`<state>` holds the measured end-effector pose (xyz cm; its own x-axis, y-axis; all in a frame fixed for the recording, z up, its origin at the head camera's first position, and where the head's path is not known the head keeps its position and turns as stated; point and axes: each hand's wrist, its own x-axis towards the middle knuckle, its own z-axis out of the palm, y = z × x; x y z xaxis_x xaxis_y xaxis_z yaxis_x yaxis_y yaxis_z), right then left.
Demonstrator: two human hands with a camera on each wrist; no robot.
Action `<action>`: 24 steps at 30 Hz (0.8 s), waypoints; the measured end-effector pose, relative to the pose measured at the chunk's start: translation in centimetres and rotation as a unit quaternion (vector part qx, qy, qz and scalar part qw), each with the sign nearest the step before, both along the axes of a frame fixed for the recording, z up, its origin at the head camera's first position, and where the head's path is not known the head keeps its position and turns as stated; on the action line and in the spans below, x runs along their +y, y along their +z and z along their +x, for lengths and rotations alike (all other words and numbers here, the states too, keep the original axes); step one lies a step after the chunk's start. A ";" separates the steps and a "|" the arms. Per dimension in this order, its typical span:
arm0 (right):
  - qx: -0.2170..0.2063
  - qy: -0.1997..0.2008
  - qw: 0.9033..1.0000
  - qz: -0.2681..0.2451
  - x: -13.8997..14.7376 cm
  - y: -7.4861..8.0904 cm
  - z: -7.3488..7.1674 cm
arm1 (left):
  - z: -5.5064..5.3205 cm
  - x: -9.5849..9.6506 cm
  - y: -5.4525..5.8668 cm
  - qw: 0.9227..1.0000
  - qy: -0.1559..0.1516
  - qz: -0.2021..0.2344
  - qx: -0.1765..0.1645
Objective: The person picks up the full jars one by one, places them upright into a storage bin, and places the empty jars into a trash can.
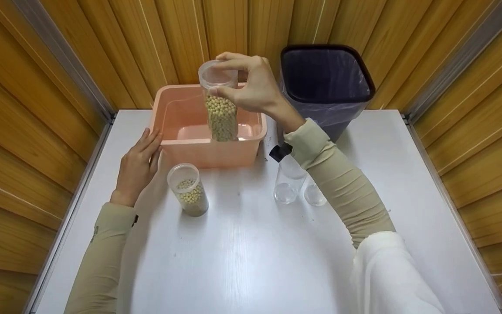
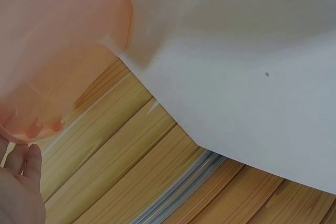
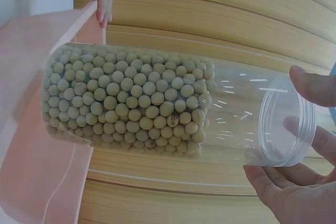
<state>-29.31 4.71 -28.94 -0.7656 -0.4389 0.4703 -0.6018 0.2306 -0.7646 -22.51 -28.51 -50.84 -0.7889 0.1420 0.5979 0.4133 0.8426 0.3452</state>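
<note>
My right hand (image 1: 255, 85) holds a clear plastic jar (image 1: 222, 117) near its upper rim, thumb and fingers round the neck. Pale round soybeans (image 3: 131, 98) fill a bit over half of it. The jar stands upright over the near side of a pink plastic basin (image 1: 209, 155), whose visible inside holds no beans. My left hand (image 1: 137, 168) grips the basin's rim at the near left corner; the right wrist view shows its thumb and fingers on either side of the rim. A second jar of soybeans (image 1: 193, 198) stands on the table, just in front of the basin.
Two clear empty containers (image 1: 286, 192) stand to the right, partly hidden behind my right sleeve. A dark bin (image 1: 327, 102) lined with a bag is at the back right. Wood-patterned walls (image 1: 225, 26) enclose the white table (image 1: 229, 261) at the back and sides.
</note>
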 end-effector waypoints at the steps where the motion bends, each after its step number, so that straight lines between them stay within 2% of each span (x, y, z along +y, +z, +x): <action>1: -0.003 -0.008 1.000 0.003 -0.1 0.0 -0.3 | 0.0 0.0 0.0 1.000 -0.001 -0.002 0.000; 7: 0.013 -0.056 0.998 0.023 -0.6 -1.2 -2.3 | 0.0 0.1 0.0 1.000 -0.006 -0.002 0.002; 13: 0.025 -0.109 0.993 0.026 -1.1 -3.1 -3.9 | -0.1 0.0 0.2 1.000 -0.008 0.003 0.005; 17: 0.037 -0.142 0.989 0.028 -1.4 -4.8 -4.7 | -0.2 0.0 0.2 1.000 -0.009 0.005 0.006; 24: 0.032 -0.175 0.984 0.020 -1.7 -7.0 -5.5 | -0.3 0.3 0.2 1.000 -0.014 0.004 0.013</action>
<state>-34.79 2.97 -35.92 -0.8420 -0.1732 0.5109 -0.5277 0.4608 -0.7136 -22.80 -28.24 -50.67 -0.7685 0.1590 0.6198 0.4455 0.8283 0.3398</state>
